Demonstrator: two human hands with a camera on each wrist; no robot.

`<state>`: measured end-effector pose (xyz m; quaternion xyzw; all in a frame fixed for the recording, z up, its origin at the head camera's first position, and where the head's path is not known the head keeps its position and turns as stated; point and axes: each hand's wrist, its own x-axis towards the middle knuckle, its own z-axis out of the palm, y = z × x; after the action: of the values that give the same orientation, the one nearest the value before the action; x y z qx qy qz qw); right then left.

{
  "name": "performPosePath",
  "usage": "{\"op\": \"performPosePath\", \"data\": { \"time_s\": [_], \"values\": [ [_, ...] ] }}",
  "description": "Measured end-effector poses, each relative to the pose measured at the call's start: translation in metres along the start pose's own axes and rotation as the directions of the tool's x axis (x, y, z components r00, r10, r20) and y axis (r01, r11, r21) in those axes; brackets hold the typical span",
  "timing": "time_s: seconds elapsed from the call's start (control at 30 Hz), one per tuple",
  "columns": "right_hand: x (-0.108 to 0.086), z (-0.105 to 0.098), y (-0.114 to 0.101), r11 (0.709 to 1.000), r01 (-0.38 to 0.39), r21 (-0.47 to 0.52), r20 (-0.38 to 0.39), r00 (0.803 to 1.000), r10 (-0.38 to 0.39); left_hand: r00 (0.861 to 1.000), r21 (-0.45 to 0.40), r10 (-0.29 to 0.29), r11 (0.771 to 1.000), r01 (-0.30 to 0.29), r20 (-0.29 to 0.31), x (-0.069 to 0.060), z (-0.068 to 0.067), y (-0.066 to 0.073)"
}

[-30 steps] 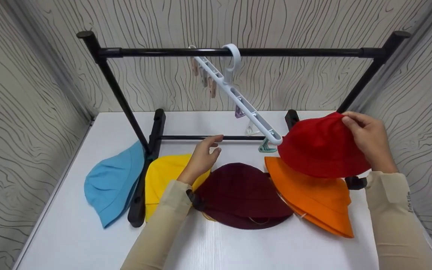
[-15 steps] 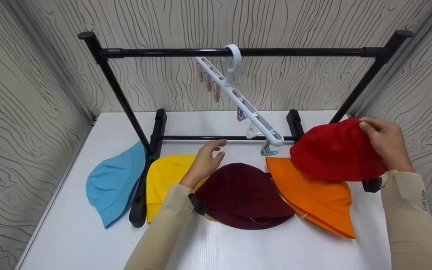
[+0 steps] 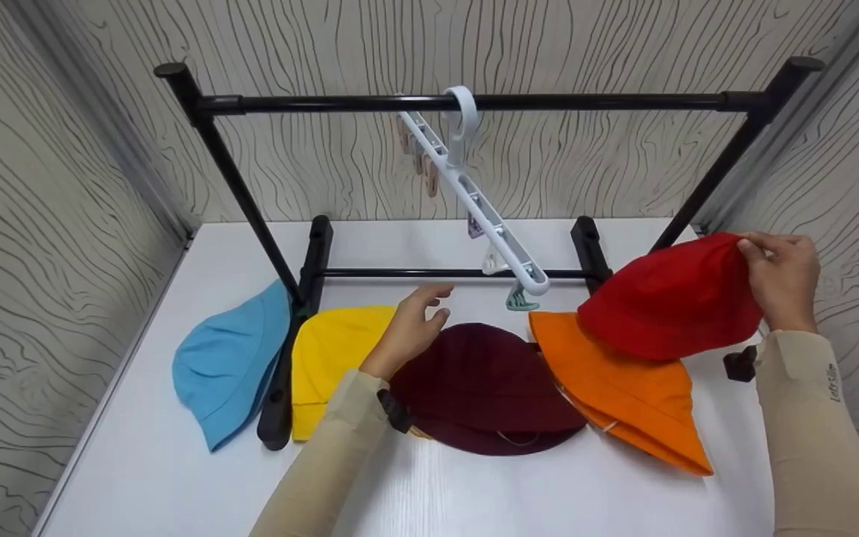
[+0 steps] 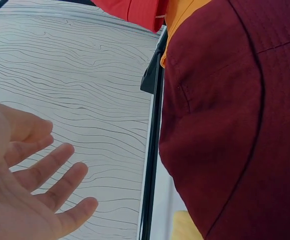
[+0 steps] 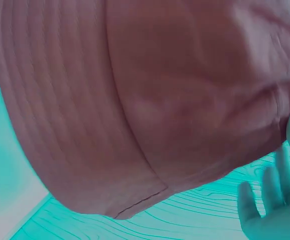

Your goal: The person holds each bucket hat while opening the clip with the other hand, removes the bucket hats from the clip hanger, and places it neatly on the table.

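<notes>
My right hand (image 3: 786, 280) pinches the crown of a red bucket hat (image 3: 672, 298), which hangs over the upper part of an orange bucket hat (image 3: 631, 395). In the right wrist view the red hat (image 5: 185, 100) fills most of the picture, tinted brownish. My left hand (image 3: 412, 328) holds nothing; its fingers are relaxed above the gap between a yellow bucket hat (image 3: 332, 358) and a maroon bucket hat (image 3: 489, 388). The left wrist view shows the left hand (image 4: 29, 185) apart from the maroon hat.
A white clip hanger (image 3: 467, 186) hangs askew from the top bar of a black rack (image 3: 586, 103). Small clips (image 3: 520, 297) dangle from it. A light blue bucket hat (image 3: 232, 365) lies by the rack's left foot (image 3: 275, 410). Patterned walls enclose the white table (image 3: 534, 500).
My right hand has carried the red hat to the right, away from the hanger's near end. The hanger has swung slightly. My left hand has shifted slightly down and to the right.
</notes>
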<state>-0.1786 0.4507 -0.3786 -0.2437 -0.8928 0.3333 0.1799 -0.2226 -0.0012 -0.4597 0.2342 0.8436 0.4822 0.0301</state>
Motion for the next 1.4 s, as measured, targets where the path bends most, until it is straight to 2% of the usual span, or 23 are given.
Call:
{"op": "performPosePath", "data": {
  "time_s": [0.2, 0.3, 0.5, 0.57, 0.7, 0.8, 0.93, 1.03, 1.17, 1.23, 1.33, 1.4],
  "values": [
    [0.004, 0.006, 0.004, 0.999, 0.020, -0.027, -0.084, 0.996, -0.022, 1.000, -0.004, -0.014, 1.000, 0.014, 0.009, -0.003, 0.002, -0.004],
    [0.005, 0.010, 0.005, 0.999, 0.038, -0.017, -0.097, 0.995, -0.039, 1.000, -0.009, -0.012, 1.000, 0.012, 0.008, -0.004, 0.003, -0.007],
    [0.006, 0.018, 0.005, 0.993, 0.078, -0.086, -0.074, 0.994, -0.084, 1.000, -0.010, -0.005, 1.000, 0.005, 0.007, -0.006, 0.006, -0.011],
    [0.007, 0.022, 0.005, 0.990, 0.094, -0.108, -0.046, 0.994, -0.100, 1.000, -0.013, -0.005, 1.000, 0.005, 0.009, -0.007, 0.006, -0.013],
    [0.008, 0.033, 0.005, 0.987, 0.119, -0.112, 0.101, 0.989, -0.108, 1.000, -0.019, -0.017, 1.000, 0.017, 0.014, -0.008, 0.006, -0.014],
    [0.009, 0.042, 0.006, 0.988, 0.125, -0.091, 0.245, 0.964, -0.100, 1.000, -0.020, -0.019, 1.000, 0.019, 0.015, -0.009, 0.005, -0.016],
    [0.005, 0.057, 0.006, 0.988, 0.144, -0.064, 0.352, 0.929, -0.113, 1.000, -0.030, -0.031, 0.999, 0.031, 0.007, -0.010, 0.005, -0.017],
    [0.000, 0.067, 0.005, 0.991, 0.130, -0.014, 0.363, 0.924, -0.116, 0.999, -0.045, -0.038, 0.998, 0.038, 0.005, -0.011, 0.005, -0.019],
    [-0.008, 0.074, 0.006, 0.994, 0.070, 0.087, 0.372, 0.923, -0.098, 0.999, -0.048, -0.045, 0.998, 0.045, 0.008, -0.011, 0.006, -0.021],
    [-0.010, 0.077, 0.008, 0.992, 0.066, 0.112, 0.387, 0.916, -0.105, 0.999, -0.043, -0.054, 0.998, 0.054, 0.006, -0.011, 0.006, -0.022],
    [-0.011, 0.081, 0.010, 0.989, 0.105, 0.103, 0.399, 0.906, -0.138, 0.998, -0.037, -0.059, 0.998, 0.059, 0.000, -0.011, 0.006, -0.023],
    [-0.010, 0.083, 0.010, 0.985, 0.151, 0.081, 0.385, 0.907, -0.170, 0.999, -0.043, -0.054, 0.998, 0.054, 0.000, -0.011, 0.006, -0.024]
  ]
}}
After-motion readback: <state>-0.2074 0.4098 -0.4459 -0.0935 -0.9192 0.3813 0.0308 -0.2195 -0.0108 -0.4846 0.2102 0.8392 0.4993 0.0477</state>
